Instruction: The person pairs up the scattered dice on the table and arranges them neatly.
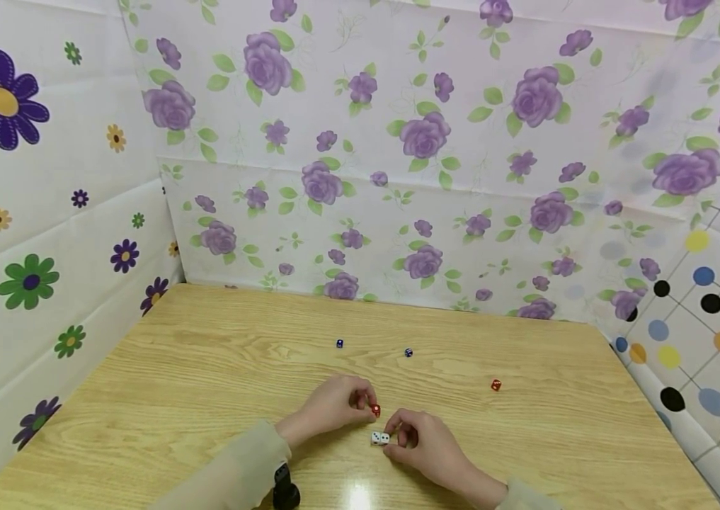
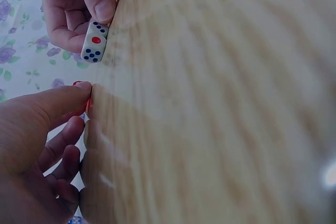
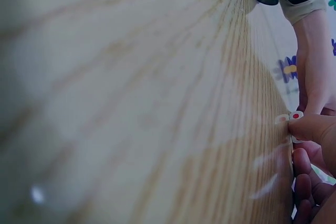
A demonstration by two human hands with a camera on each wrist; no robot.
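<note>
— Starting with the head view, what is each hand doing?

— The left hand point(image 1: 334, 404) is pinching a red die point(image 1: 376, 411) between thumb and fingertips. The right hand point(image 1: 426, 443) is pinching the right white die point(image 1: 385, 438) from its outer side.

— And the left white die point(image 1: 375, 438)?

— It is sitting flush against its partner, just nearer the person than the red die. I suspect the right hand is gripping only the far side because that neighbour is blocking the other.

— Is anything lying farther off?

— Yes: one blue die point(image 1: 340, 343) and another blue die point(image 1: 408, 353) are lying towards the back of the table point(image 1: 207, 354), and a second red die point(image 1: 496, 385) is lying off to the right. No finger is touching those.

— What is the left wrist view adding?

— The left thumb is hiding nearly all of the red die; only slivers are showing, so I cannot tell whether it is resting on the wood. Beyond, the right thumb and fingers are holding white. Fingertips are probably suiting such small cubes, leaving faces visible.

— And the right wrist view?

— A white face with a red pip is peeking past the right thumb. The left hand's grip is mostly hidden there, so I cannot judge it from that side.
</note>
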